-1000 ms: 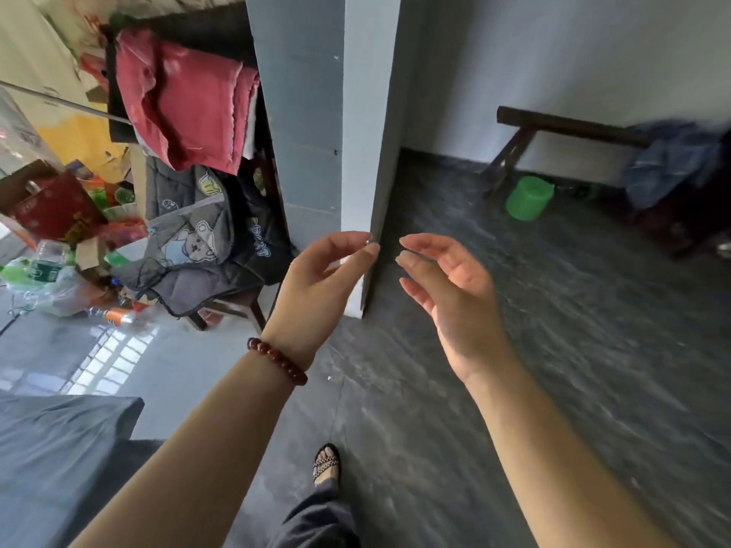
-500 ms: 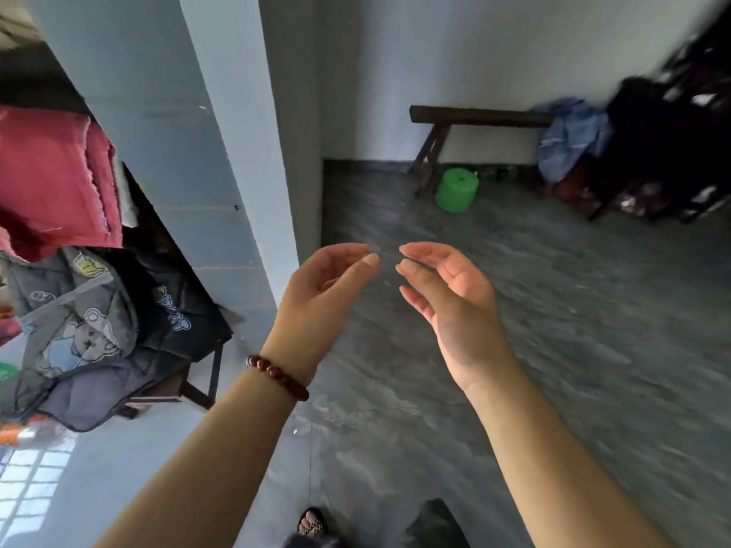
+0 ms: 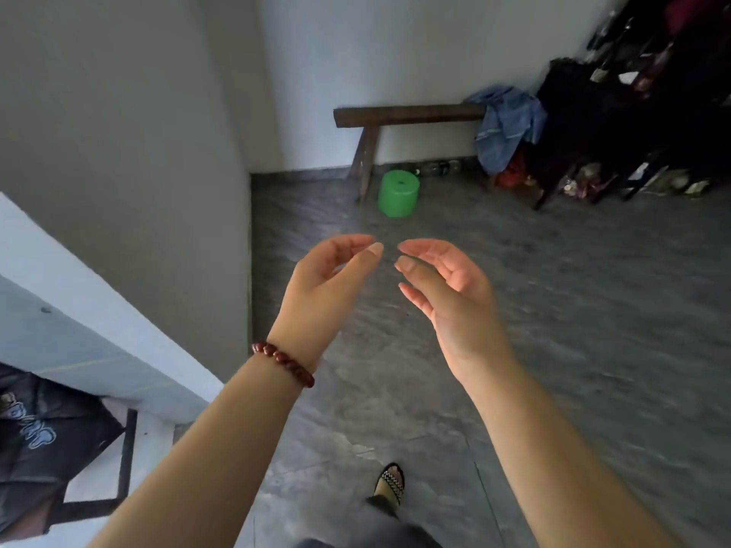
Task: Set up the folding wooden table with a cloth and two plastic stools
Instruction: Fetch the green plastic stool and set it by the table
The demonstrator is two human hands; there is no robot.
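Grey marbled floor (image 3: 593, 330), pale wall (image 3: 395, 53) at the back. Left hand (image 3: 324, 294) and right hand (image 3: 451, 298) raised mid-air, palms facing, fingers loosely curved and spread, gripping nothing; fingertips near each other, apart. Bead bracelet (image 3: 283, 363) on left wrist. Both hands well in front of wooden bench (image 3: 407, 114). Green plastic stool (image 3: 398, 193) upright on floor, just in front of bench leg. Blue fabric (image 3: 506, 124) heaped at bench's far end, dark clutter (image 3: 633, 124) beyond it. Sandalled foot (image 3: 389, 484) well in front of bench.

A dark wooden bench (image 3: 407, 114) stands against the white wall (image 3: 395, 53).
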